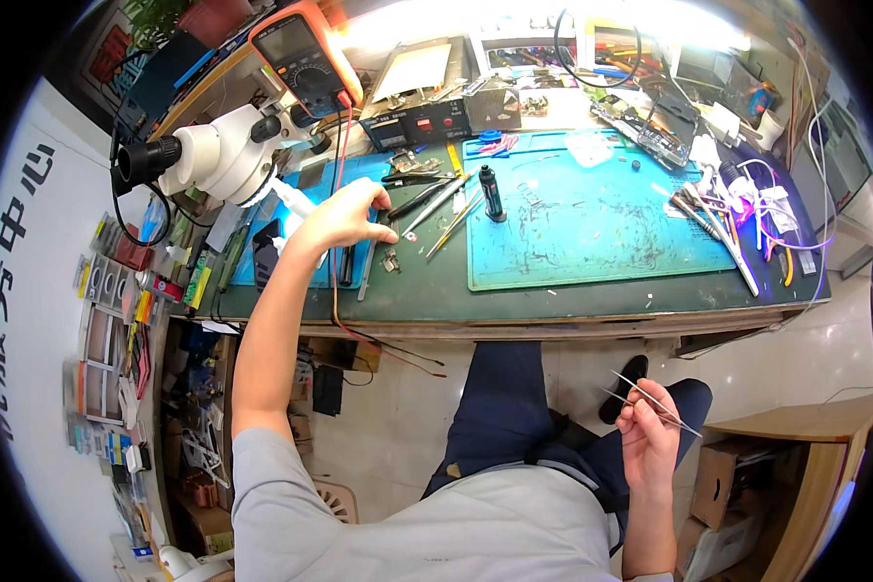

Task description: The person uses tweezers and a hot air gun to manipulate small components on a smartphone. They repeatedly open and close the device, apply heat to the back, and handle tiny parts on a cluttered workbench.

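My left hand [347, 215] is over the left part of the workbench. Its thumb and forefinger are apart, and I see nothing held between them. Just below the fingertips lie small metal parts [390, 260], and a black-handled tool [347, 264] rests beneath the wrist. To the right of this hand lie slim pen-like tools [446, 206] and tweezers [453, 229]. My right hand [647, 441] is in front of the bench, above my lap, closed around a pair of metal tweezers [662, 411]. The tweezers' tips are spread and point up to the left, away from the bench things.
A blue work mat [592, 254] covers the bench's middle, with a black bottle [492, 194] upright on it. Left stand a white microscope [218, 155] and an orange multimeter [306, 60]; its red lead [336, 291] hangs over the edge. Pliers and cables [737, 218] crowd the right.
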### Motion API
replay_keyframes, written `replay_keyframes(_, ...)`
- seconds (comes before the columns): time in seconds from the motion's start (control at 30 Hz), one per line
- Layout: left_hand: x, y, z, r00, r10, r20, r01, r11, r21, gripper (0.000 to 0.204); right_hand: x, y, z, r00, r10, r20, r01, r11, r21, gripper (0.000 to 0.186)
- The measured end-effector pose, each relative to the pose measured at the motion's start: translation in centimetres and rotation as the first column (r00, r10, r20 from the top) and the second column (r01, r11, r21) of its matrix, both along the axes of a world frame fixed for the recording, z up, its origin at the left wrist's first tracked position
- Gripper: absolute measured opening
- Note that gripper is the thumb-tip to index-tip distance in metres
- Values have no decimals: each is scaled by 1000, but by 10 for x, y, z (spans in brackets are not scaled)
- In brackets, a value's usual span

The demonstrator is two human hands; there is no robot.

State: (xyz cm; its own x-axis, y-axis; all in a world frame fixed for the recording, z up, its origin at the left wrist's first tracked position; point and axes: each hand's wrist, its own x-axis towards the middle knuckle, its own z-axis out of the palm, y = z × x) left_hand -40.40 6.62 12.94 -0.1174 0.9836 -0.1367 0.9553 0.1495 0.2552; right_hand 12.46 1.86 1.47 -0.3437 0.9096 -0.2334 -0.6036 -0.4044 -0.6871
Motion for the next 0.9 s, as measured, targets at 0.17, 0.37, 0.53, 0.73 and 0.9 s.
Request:
replay_keyframes(0.17, 5, 5, 13, 995, 95, 42, -92, 993, -79, 55, 2, -1, 1, 1000, -3, 1, 3, 1000, -8, 31)
replay_keyframes(0.37, -4, -5, 5, 824, 269, 499, -251, 962, -105, 41, 4, -2, -2, 1000, -8, -1, 8, 1000, -26, 31)
replay_keyframes(0.53, 13, -25, 26, 827, 198, 527, -305, 944, 124, 18, -3, -1, 3, 1000, 2, -26, -1, 1000, 21, 27)
replay_keyframes(0.73, 178, -75, 25, 546, 23, 837, -4, 1000, -25, 18, -24, 5, 15, 987, 83, -138, -44, 964, 264, 16)
replay_keyframes(0.9, 255, -94, -34, 242, 37, 970, 164, 983, -78, 35, -21, 0, 18, 998, 66, -10, -57, 927, 370, 19)
